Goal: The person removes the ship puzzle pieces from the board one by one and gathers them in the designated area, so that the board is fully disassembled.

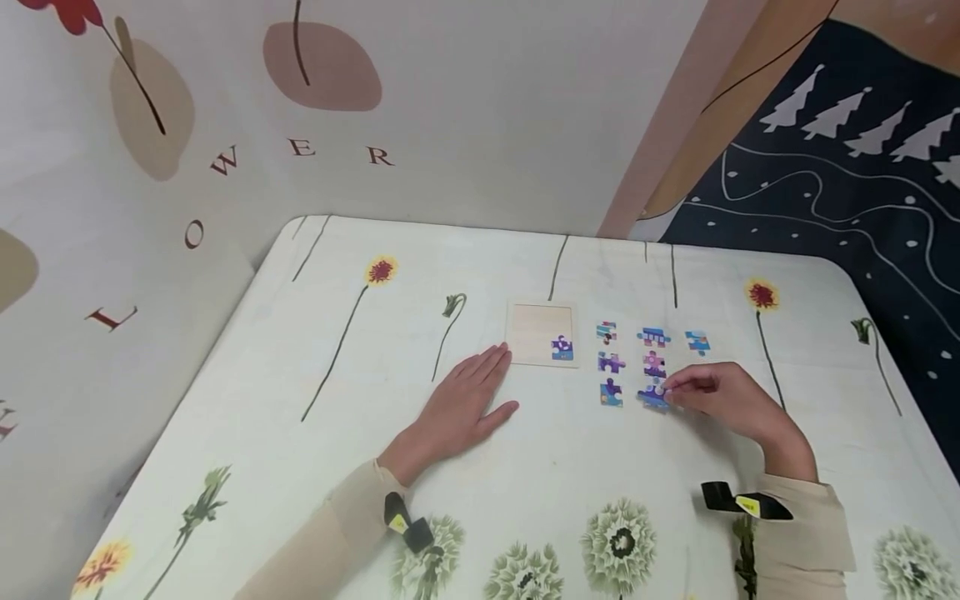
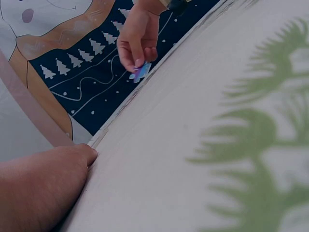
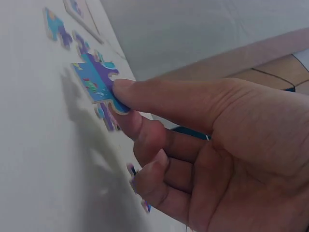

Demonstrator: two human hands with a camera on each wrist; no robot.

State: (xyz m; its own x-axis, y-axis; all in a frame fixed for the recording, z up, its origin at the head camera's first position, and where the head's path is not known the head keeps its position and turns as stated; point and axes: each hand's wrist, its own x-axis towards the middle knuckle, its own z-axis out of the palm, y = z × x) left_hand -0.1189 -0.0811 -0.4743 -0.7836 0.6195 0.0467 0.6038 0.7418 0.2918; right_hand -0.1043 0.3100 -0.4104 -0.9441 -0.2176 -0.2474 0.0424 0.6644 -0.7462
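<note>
My right hand (image 1: 723, 402) pinches a blue and purple jigsaw piece (image 3: 94, 79) between thumb and fingers; the right wrist view shows it lifted off the table. The same jigsaw piece (image 2: 140, 72) shows in the left wrist view under the right hand (image 2: 137, 38). My left hand (image 1: 467, 404) lies flat, fingers straight, its fingertips at the left edge of a square wooden puzzle tray (image 1: 536, 333). One jigsaw piece (image 1: 562, 348) lies in the tray's lower right corner. Between tray and right hand, several loose pieces lie in columns, among them a purple piece (image 1: 611, 362).
A pale cloth with printed flowers (image 1: 619, 542) covers the table (image 1: 555, 462). Behind stands a light wall sheet (image 1: 487, 125) with printed letters. A dark panel with white trees (image 1: 847, 183) is at the right. Each wrist carries a small black camera (image 1: 408, 523).
</note>
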